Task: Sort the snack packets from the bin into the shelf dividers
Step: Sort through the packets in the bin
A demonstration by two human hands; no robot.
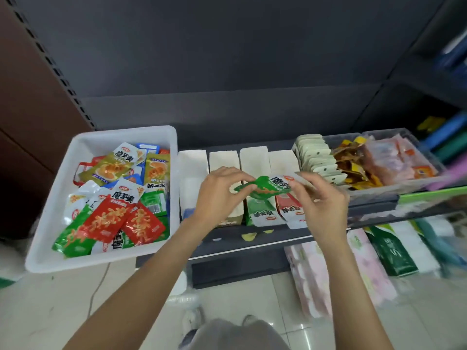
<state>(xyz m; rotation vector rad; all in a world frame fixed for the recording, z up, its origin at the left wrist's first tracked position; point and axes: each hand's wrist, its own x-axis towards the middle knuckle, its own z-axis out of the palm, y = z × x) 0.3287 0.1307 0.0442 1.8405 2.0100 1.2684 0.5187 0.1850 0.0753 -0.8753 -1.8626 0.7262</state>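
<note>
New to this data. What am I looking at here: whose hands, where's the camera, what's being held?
There is no robot. A person wears one wide-angle camera on the head, looking forward and down, so both bare arms reach in from the bottom of the picture.

The left hand and right hand together hold one green packet, each gripping an end with the fingers, above the white dividers on a dark shelf. Two slots below the hands show green and red packets already filed.

On the left a white bin holds a loose heap of red, green, gold and blue packets. To the right a clear tray holds other snacks. More packaged goods lie under the shelf.
</note>
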